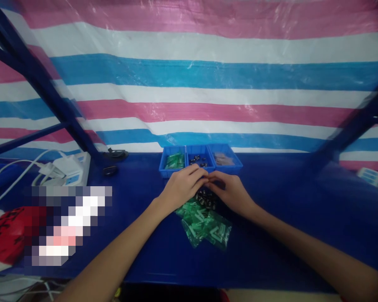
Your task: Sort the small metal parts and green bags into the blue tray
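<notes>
My left hand [186,184] and my right hand [231,191] meet at the fingertips, just in front of the blue bins. Both are closed in a pinch, and whatever lies between the fingers is too small or hidden to make out. Below them on the table is a pile of small black and silver parts [208,200], partly covered by my hands. Nearer to me lie several green clear bags [204,224] with pale strips inside. Behind my hands stand a bin of green pieces [161,167], a bin of small black parts [199,147] and a bin of pinkish-brown pieces [236,161].
The blue table [286,235] reaches its front edge near me. At left are a white power strip [82,170] with cables, a black object [110,170], a red bag [6,235] and a blurred-out item. Blue frame bars and a striped sheet [208,75] stand behind.
</notes>
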`<action>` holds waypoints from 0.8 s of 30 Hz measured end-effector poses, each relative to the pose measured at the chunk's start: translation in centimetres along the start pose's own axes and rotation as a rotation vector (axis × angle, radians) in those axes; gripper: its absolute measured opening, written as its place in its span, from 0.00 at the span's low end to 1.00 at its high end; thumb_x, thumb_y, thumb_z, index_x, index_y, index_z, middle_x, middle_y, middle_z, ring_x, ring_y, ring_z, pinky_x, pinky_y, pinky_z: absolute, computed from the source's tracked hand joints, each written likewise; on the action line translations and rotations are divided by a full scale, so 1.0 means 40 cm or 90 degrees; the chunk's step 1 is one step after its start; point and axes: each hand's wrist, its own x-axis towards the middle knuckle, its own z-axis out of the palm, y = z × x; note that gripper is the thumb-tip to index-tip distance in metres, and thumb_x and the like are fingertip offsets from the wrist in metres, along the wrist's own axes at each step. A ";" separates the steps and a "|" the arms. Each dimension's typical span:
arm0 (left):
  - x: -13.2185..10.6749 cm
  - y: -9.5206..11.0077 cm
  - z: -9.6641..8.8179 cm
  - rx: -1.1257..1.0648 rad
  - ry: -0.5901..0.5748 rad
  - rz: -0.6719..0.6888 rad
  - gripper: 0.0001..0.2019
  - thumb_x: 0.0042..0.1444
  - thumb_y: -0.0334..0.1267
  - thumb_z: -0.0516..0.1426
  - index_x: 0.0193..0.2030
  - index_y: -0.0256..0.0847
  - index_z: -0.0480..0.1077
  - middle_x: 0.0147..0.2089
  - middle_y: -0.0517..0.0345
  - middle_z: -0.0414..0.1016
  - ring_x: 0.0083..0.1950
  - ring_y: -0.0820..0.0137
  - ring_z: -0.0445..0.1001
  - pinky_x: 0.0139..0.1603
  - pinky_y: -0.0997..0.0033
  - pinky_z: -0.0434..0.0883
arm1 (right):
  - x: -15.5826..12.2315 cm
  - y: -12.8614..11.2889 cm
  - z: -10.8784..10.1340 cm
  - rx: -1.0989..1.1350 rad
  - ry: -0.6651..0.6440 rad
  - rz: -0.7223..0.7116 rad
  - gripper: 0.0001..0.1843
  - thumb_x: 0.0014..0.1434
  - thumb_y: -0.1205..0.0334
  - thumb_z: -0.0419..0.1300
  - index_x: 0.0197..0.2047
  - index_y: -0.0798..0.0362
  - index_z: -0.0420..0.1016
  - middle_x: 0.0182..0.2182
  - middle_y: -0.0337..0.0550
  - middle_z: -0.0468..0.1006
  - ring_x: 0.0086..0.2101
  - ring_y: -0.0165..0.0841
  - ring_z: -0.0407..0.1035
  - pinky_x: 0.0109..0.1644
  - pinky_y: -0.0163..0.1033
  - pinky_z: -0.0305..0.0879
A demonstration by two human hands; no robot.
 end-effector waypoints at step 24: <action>-0.002 -0.002 0.023 -0.023 0.030 -0.045 0.10 0.71 0.38 0.52 0.50 0.39 0.72 0.45 0.54 0.79 0.47 0.65 0.77 0.49 0.61 0.75 | 0.007 0.011 -0.021 -0.043 0.005 -0.042 0.05 0.65 0.62 0.59 0.38 0.51 0.76 0.28 0.37 0.79 0.27 0.31 0.70 0.30 0.35 0.62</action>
